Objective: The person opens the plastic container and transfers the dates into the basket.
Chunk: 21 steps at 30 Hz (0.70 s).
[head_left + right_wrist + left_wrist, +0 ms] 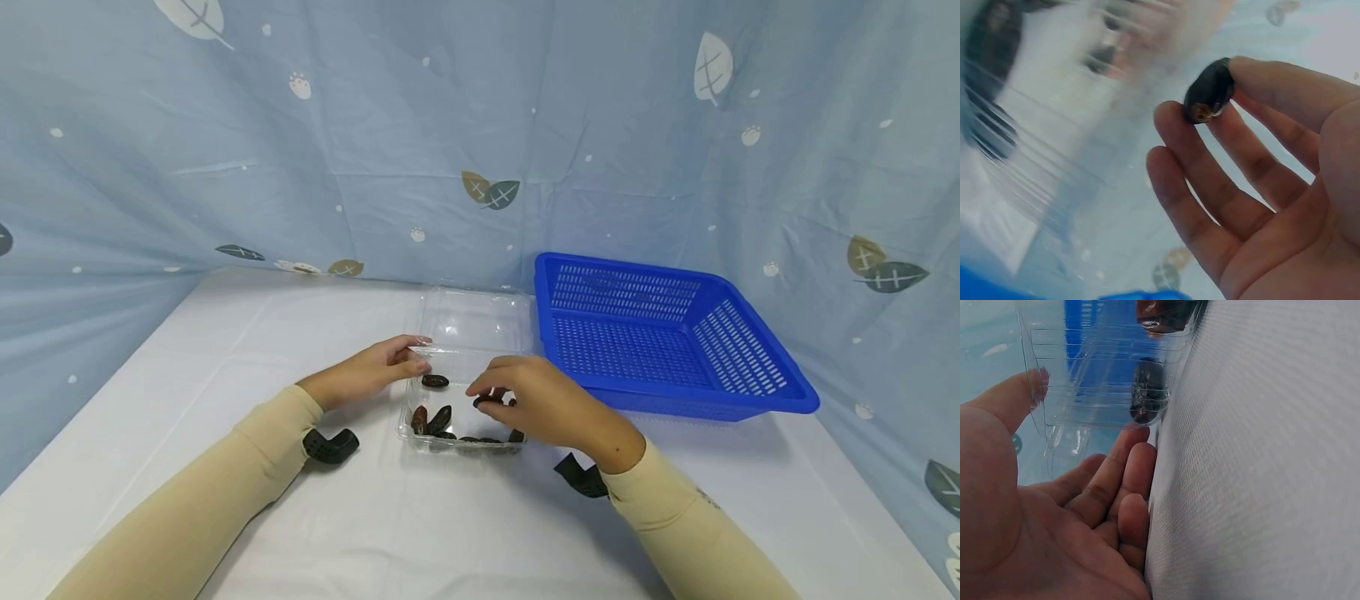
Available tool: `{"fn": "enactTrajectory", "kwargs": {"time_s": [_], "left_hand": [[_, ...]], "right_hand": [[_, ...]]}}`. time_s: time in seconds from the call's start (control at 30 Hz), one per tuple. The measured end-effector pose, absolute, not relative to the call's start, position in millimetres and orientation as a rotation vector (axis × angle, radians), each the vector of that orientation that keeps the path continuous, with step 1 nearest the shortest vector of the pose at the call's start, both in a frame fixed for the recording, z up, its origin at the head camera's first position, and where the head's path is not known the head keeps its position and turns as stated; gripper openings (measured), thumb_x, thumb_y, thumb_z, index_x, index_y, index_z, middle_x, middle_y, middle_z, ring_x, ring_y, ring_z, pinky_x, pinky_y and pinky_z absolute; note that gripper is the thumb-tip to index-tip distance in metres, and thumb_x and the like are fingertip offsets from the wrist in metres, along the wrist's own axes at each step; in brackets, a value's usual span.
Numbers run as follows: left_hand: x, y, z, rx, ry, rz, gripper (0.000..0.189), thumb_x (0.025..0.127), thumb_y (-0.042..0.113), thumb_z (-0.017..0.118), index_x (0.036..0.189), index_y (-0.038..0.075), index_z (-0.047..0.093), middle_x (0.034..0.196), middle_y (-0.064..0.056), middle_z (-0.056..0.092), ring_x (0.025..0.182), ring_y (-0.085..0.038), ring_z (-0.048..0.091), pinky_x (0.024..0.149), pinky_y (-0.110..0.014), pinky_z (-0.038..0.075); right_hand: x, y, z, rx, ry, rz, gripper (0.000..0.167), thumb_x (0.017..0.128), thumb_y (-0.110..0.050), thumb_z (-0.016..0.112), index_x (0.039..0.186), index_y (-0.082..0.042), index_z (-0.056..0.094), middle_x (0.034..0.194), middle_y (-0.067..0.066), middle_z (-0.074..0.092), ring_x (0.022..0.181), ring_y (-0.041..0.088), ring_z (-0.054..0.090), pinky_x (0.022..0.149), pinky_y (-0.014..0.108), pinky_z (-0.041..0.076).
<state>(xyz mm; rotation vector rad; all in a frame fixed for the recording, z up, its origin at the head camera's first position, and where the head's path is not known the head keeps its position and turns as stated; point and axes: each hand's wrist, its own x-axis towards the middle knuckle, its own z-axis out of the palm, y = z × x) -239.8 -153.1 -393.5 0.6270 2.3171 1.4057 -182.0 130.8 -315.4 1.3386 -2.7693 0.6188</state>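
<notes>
Pinching a dark date at the centre of the head view, a person's right hand hangs over a clear plastic box, its lid laid open behind; with only fingertips on the fruit, a slip could drop it among the other dates along the near edge. The left hand touches the box's left side, fingers loosely spread and holding no fruit; such light contact might let the thin box slide or tip if the right hand knocked it. The held date lies to the right of the left hand, and a blue basket stands to the right of the frame. In the left wrist view, the thumb is at the clear wall on the left and the fingertips meet it near the middle, just short of a date seen through the plastic at upper centre; pressing harder could buckle that wall. In the right wrist view, the held fruit sits upper centre between thumb and fingertips, the other fingers fanned apart below; its glossy skin could make it roll free. The box blurs at upper left.
</notes>
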Motion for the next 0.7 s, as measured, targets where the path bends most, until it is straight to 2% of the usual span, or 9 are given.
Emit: {"fn": "enactTrajectory", "kwargs": {"time_s": [0.17, 0.43, 0.7], "left_hand": [[-239.0, -152.4, -393.2, 0.602, 2.323, 1.404, 0.060, 0.104, 0.039, 0.053, 0.153, 0.010, 0.033, 0.125, -0.008, 0.064, 0.124, -0.025, 0.058, 0.115, -0.052, 0.036], [-238.5, -153.0, -392.8, 0.609, 2.317, 1.413, 0.059, 0.105, 0.037, 0.052, 0.153, 0.008, 0.033, 0.125, -0.010, 0.064, 0.125, -0.027, 0.058, 0.116, -0.052, 0.035], [-239.6, -153.5, -394.1, 0.623, 2.317, 1.416, 0.059, 0.105, 0.035, 0.052, 0.153, 0.006, 0.032, 0.126, -0.012, 0.064, 0.127, -0.029, 0.058, 0.116, -0.053, 0.034]], "right_hand": [[-179.7, 142.6, -299.0, 1.264, -2.617, 0.737, 0.017, 0.090, -0.010, 0.075, 0.106, -0.013, 0.077, 0.098, -0.003, 0.072, 0.086, 0.007, 0.068, 0.071, 0.019, 0.056], [-197.1, 170.6, -287.8, 0.997, -2.512, 0.863, 0.017, 0.090, -0.006, 0.074, 0.107, -0.010, 0.076, 0.100, 0.002, 0.072, 0.081, 0.012, 0.070, 0.074, 0.031, 0.059], [-222.5, 201.1, -289.4, 0.667, -2.627, 0.827, 0.017, 0.095, -0.011, 0.069, 0.110, -0.009, 0.076, 0.106, 0.009, 0.073, 0.074, 0.019, 0.066, 0.060, 0.029, 0.051]]}}
